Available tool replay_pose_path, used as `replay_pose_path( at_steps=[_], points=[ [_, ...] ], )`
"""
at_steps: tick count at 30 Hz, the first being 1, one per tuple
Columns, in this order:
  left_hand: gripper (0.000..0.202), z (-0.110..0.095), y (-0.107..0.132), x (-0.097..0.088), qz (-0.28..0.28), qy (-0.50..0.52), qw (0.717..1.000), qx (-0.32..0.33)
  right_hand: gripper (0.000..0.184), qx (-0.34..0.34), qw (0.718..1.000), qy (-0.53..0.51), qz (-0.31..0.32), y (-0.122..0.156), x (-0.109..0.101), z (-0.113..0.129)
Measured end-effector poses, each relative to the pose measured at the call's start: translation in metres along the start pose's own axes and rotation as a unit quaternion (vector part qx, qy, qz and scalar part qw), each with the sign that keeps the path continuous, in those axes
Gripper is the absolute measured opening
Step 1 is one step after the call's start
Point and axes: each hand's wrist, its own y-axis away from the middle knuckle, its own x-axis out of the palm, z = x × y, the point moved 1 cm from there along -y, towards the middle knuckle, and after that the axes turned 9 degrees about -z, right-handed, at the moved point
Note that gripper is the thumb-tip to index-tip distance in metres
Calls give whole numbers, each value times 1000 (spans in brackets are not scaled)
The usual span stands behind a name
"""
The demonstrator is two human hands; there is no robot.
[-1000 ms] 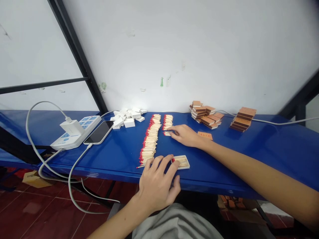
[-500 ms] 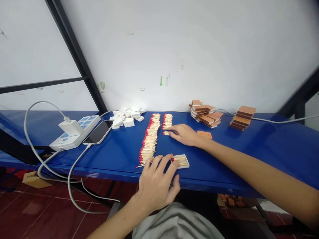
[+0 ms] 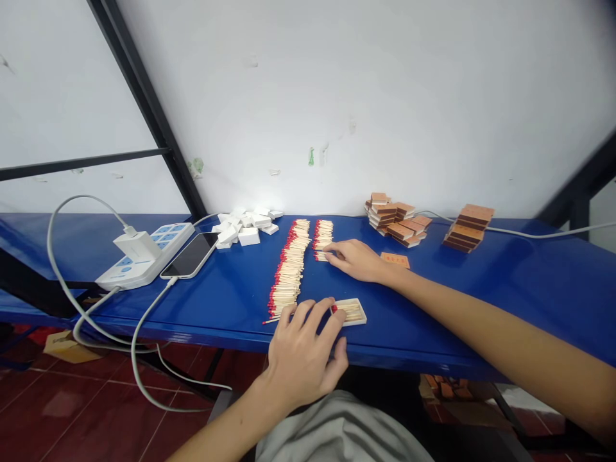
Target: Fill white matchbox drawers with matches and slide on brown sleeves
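Observation:
My left hand (image 3: 308, 350) is spread out near the table's front edge, its fingertips resting at the left end of a small white matchbox tray (image 3: 356, 312). Several matches lie in that tray, partly hidden by my fingers. Further back, my right hand (image 3: 359, 260) has thumb and forefinger close together on the right ends of a few matches (image 3: 320, 256). These lie just in front of a short row of red-headed matches (image 3: 323, 232). A longer row of matches (image 3: 289, 266) runs to the left, its near end beside my left fingers.
Empty white trays (image 3: 248, 226) are heaped at the back left. Orange-brown matchboxes (image 3: 397, 219) and stacked boxes (image 3: 469, 228) stand at the back right. One flat orange cover (image 3: 395, 260) lies by my right forearm. A phone (image 3: 190, 255) and power strip (image 3: 144, 256) with cables occupy the left.

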Motion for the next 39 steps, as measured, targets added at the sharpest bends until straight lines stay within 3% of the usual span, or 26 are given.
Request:
replay_pose_path(
  at_steps=[16,39],
  points=[
    [33,-1,-1,-1,0,-3,1000,-1,39,16,999,24,20,-1,0,2],
    [32,0,0,1,3,-2,1000,3,38,14,998,47,26,-4,5,-4]
  ],
)
